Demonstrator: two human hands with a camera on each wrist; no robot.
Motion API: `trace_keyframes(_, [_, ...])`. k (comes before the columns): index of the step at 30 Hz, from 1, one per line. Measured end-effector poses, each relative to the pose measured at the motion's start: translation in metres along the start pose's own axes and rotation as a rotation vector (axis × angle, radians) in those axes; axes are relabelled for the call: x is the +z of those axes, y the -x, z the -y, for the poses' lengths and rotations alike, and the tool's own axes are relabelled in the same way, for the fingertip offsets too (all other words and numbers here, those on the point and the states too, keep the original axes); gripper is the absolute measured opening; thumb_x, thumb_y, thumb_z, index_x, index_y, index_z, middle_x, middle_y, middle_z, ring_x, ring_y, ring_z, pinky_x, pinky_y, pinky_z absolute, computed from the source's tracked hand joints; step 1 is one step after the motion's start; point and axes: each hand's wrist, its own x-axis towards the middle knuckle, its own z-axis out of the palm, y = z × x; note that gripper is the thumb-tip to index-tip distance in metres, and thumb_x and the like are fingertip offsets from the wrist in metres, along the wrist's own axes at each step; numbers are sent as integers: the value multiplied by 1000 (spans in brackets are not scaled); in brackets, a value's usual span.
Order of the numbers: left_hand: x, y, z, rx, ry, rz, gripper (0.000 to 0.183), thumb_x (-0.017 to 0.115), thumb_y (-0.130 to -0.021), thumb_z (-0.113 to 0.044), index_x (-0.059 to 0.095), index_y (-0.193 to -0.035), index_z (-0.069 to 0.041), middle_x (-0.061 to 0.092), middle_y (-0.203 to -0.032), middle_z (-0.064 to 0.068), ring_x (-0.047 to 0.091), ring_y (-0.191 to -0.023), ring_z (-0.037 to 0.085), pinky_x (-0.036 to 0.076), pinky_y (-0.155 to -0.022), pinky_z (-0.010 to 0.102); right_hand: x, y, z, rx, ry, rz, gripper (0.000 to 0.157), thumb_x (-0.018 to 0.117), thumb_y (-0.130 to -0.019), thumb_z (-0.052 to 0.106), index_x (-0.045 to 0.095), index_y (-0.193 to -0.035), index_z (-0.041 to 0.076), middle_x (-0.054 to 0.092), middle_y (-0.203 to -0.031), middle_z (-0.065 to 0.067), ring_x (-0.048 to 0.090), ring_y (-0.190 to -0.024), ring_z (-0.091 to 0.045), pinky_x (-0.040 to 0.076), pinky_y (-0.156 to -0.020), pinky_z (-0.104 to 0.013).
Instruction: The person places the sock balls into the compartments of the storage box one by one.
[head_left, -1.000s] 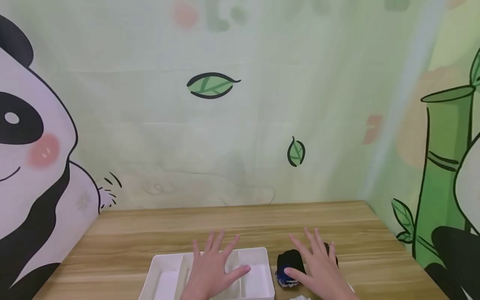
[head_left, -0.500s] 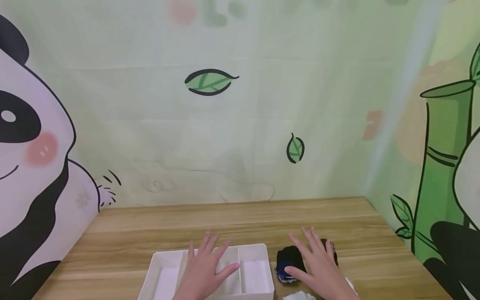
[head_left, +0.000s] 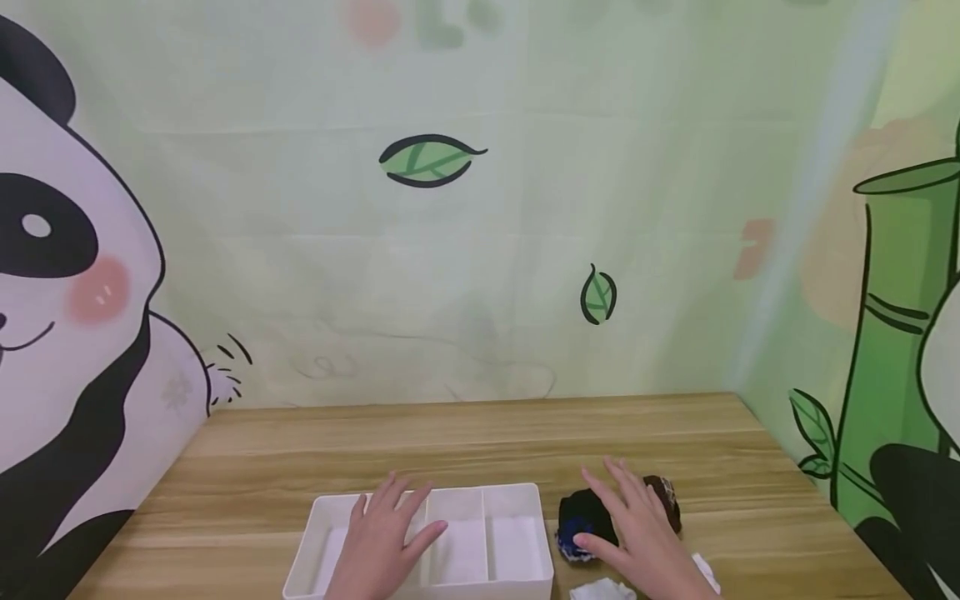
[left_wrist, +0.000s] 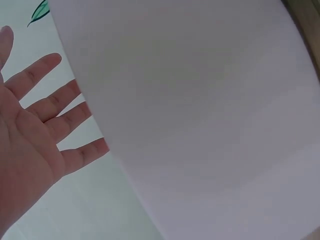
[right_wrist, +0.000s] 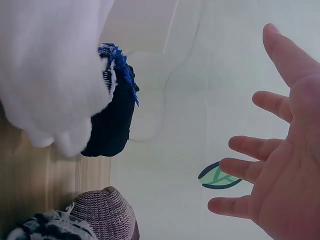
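My left hand [head_left: 381,537], fingers spread, hovers over the left part of a white divided tray [head_left: 513,492]. In the left wrist view the tray's wall [left_wrist: 200,125] fills most of the frame, with the spread fingers past its edge. My right hand [head_left: 645,537] is held with straight, spread fingers over several balled-up socks and holds nothing. A black sock with blue frayed threads [head_left: 581,512] sits right of the tray, partly behind the thumb and fingers. A brown knitted sock [head_left: 666,496] peeks out beyond the fingers. White socks [head_left: 602,590] lie nearer, cut off by the frame edge.
The wood-grain table [head_left: 480,442] reaches back to a pale green wall cloth printed with a panda [head_left: 97,350], leaves and bamboo [head_left: 892,358]. In the right wrist view a white sock [right_wrist: 50,70] looms close to the camera, beside a black-and-white patterned sock [right_wrist: 50,227].
My left hand has drifted left across the tray, uncovering its middle compartment. The right hand stays nearly in place above the socks. The head view has tilted slightly.
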Motion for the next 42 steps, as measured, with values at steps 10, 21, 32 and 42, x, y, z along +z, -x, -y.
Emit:
trace_keyframes(10, [-3,9,15,-25,-14,-40,41,64,-80,-38,63,-110,-9,56,-108,13,48,-107,35,34,-81,59,0,2,0,12,0,27,66,62,-81,41,39,-136,10,31,-136,-22,26,-124,-41,22,-88,-65])
trace_keyframes(21, [-6,17,36,25,-33,-178,41,69,-74,-31,65,-106,-5,58,-102,16,54,-96,33,41,-74,49,1,2,0,-15,0,15,62,64,-81,37,44,-133,9,32,-135,-25,34,-118,-43,25,-88,-63])
trace_keyframes(32, [-10,30,55,-94,0,-151,39,71,-74,-26,64,-105,-3,56,-103,20,53,-96,38,41,-70,54,1,1,-1,-29,2,8,59,65,-80,36,47,-131,10,33,-134,-25,38,-114,-43,28,-84,-63])
trace_keyframes(42, [-21,41,71,-201,36,-74,36,67,-79,-20,62,-109,-1,55,-107,26,52,-97,42,40,-76,54,-2,1,4,-10,-25,62,60,60,-83,40,45,-132,10,34,-133,-24,38,-115,-42,27,-86,-63])
